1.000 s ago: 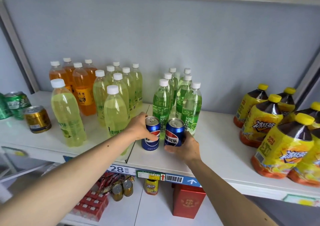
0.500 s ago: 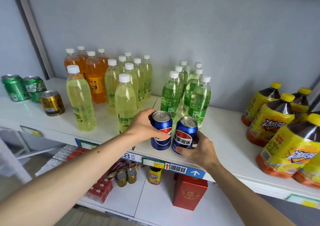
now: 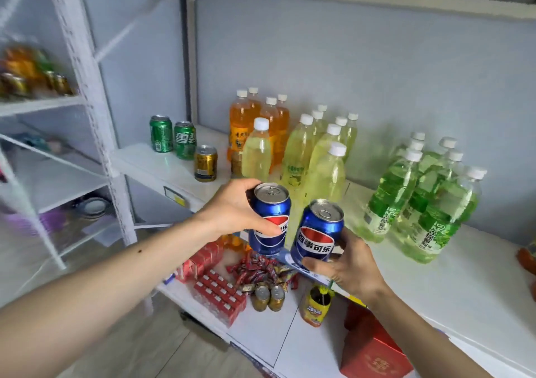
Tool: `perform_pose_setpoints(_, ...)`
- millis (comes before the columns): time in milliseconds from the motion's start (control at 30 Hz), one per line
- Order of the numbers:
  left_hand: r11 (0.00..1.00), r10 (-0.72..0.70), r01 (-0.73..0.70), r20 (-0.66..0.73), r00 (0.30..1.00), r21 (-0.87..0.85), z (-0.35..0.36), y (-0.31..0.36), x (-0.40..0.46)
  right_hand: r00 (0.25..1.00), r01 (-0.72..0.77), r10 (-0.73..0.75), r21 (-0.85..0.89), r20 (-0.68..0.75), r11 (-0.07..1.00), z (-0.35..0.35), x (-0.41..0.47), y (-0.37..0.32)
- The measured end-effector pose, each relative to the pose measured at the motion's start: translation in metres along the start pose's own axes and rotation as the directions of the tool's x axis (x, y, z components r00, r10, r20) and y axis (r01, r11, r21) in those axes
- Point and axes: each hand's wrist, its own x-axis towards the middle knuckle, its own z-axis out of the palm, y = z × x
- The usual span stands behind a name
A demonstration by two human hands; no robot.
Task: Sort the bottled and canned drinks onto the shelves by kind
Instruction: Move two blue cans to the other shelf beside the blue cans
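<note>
Gripping blue cans, left hand (image 3: 232,212) one (image 3: 269,221), right hand (image 3: 351,264) another (image 3: 316,232)

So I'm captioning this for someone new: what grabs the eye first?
Two blue cans held up at centre: the left hand grips the left can, the right hand the right can. Behind them, on the white shelf, stand yellow bottles and green bottles.

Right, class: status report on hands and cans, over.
Left hand grips one Pepsi can. Right hand grips the other. Both held off the shelf.
</note>
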Motion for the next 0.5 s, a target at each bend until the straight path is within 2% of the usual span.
perform_pose_setpoints(167,0.998,-0.023,0.030,-0.107,0.994,0.060,-0.103,-0.036,-0.022,0.993,0.089,-0.092,0.044,0.074,0.995,0.088,0.034,-0.059)
perform_pose_setpoints(500,0.994,-0.091,0.107,-0.321,0.943,0.035,-0.289,-0.105,-0.055,0.951,0.136,-0.177,0.172,0.254,0.976,0.267,0.111,-0.165)
